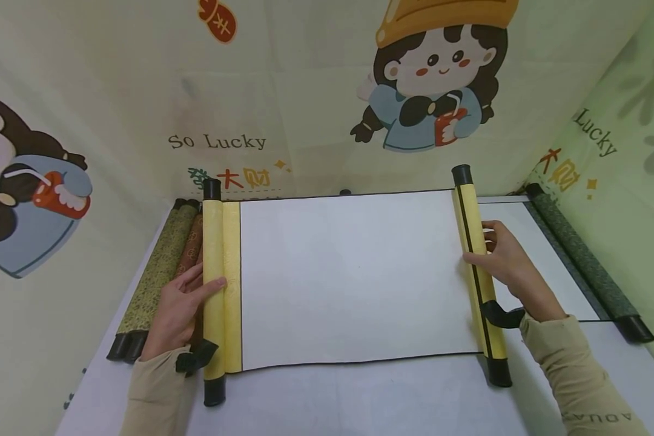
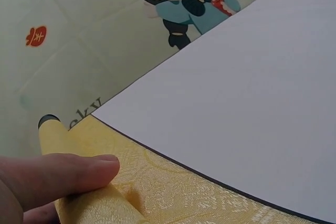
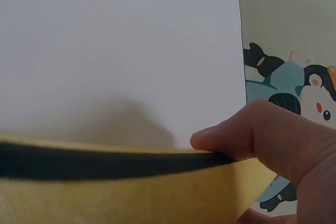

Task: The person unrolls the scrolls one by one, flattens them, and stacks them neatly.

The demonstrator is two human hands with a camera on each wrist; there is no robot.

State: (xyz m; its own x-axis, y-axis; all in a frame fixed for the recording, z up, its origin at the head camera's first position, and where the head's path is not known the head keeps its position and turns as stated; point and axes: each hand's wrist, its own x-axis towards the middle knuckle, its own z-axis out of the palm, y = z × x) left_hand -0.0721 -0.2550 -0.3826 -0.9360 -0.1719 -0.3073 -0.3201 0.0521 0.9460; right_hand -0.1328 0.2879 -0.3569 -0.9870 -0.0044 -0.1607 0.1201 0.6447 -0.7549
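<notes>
So we had the yellow scroll (image 1: 349, 284) partly open on the table (image 1: 360, 402), left hand (image 1: 177, 306) gripping the left roller (image 1: 213, 242), right hand (image 1: 508, 259) pinching the right roller (image 1: 482, 287). White sheet (image 1: 360, 266) was showing; we figured some was left wound up.

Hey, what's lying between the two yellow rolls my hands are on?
In the head view, a yellow strip beside the left roll, then a blank white sheet stretching across to the right roll.
</notes>
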